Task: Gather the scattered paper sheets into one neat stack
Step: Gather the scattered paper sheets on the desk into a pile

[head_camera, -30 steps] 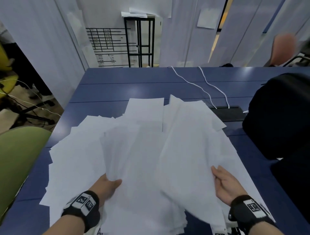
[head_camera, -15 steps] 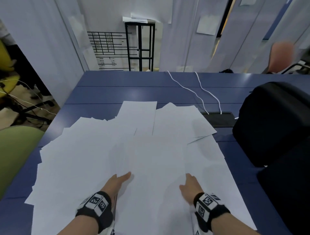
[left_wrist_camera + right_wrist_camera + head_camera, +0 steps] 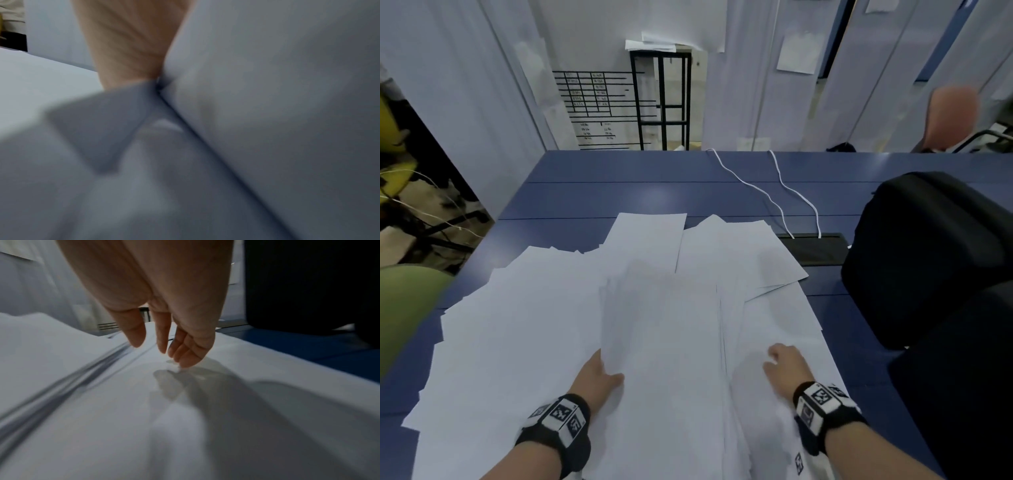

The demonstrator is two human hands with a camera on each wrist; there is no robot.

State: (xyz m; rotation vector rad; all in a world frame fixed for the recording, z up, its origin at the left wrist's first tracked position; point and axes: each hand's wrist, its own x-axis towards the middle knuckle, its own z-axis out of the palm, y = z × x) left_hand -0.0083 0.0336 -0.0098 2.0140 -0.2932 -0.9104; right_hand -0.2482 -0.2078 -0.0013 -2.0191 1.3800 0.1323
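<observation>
Left hand [image 3: 596,377] on the near-left edge of the centre bundle [image 3: 664,342], thumb on top, fingers out of sight under the paper; looks like a grip on that bundle, confirmed only loosely by the left wrist view, where skin [image 3: 127,42] meets a paper fold. Right hand [image 3: 786,363] empty, fingers relaxed and pointing down, tips [image 3: 186,360] just touching or just above the right-hand sheets [image 3: 774,325]; cannot tell which.

Step in hand, judged: mid-gather. Centre bundle roughly squared on the blue table [image 3: 619,192]; loose sheets fanned wide to the left [image 3: 510,325], more at the far edge [image 3: 650,236] and far right [image 3: 750,253]. Well short of one stack.

Next move likely needs: right hand flat on the right-hand sheets, sliding them under or against the bundle; left keeps the bundle pinned so it doesn't splay. Then sweep of the left fan.

Hard to make out:
- left fingers, hidden under paper
- left wrist view blurred, nearly all paper
- sheet count, edges merge
- near edge of the pile cut off at frame bottom
- black bag [image 3: 928,257] just beside the right sheets, contact unclear
</observation>
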